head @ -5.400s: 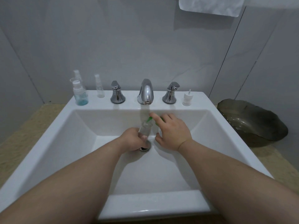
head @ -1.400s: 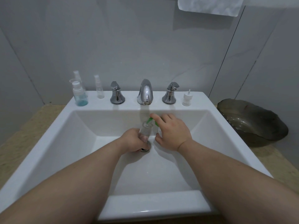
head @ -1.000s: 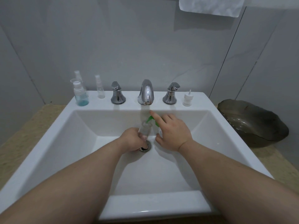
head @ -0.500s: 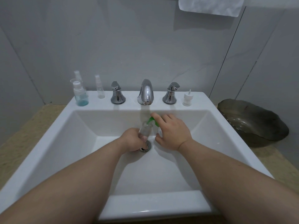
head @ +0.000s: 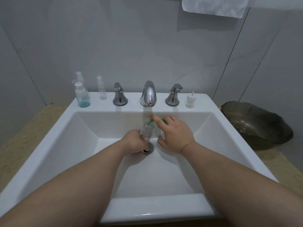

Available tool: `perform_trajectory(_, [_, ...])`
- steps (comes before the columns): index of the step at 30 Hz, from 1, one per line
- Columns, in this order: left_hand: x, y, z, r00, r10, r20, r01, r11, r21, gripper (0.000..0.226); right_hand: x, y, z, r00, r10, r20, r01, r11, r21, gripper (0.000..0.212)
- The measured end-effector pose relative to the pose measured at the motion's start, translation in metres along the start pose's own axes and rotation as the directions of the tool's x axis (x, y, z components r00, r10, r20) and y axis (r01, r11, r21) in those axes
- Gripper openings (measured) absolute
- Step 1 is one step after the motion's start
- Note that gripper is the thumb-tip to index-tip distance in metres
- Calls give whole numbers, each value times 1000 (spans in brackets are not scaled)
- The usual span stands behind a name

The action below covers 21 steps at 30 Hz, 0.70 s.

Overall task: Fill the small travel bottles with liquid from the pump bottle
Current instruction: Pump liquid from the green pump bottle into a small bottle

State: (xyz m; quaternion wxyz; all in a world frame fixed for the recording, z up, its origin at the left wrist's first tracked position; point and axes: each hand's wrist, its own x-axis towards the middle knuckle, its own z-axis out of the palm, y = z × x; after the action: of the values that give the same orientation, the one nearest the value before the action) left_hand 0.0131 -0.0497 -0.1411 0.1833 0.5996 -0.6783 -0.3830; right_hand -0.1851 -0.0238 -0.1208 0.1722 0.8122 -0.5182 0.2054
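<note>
While the small travel bottle [head: 147,131] stands upright just above the drain [head: 150,149], the left hand [head: 134,142] grasps its body. Just right of the drain, the right hand [head: 173,136] clasps the pump bottle [head: 162,133] (largely hidden), index finger atop its green nozzle [head: 150,122], whose tip reaches the travel bottle's mouth. The faucet [head: 148,94] stands behind the drain.

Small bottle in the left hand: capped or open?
Open. The small bottle gripped by the left hand shows a bare mouth, with the green pump nozzle right above it. Fill level: cannot tell.
</note>
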Motion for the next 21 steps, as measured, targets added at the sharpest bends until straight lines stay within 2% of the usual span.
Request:
perform_trajectory(7, [-1, 1, 0, 1000, 16, 11, -16, 999, 50, 20, 0, 1, 2, 999, 3, 37, -4, 1000, 22, 83])
perform_trajectory(16, [-2, 1, 0, 1000, 4, -2, -4, 999, 39, 20, -1, 2, 1, 1000, -11, 4, 11, 1000, -1, 92])
perform_trajectory(21, [-1, 1, 0, 1000, 6, -3, -6, 999, 42, 21, 0, 1, 0, 1000, -6, 7, 6, 1000, -3, 89])
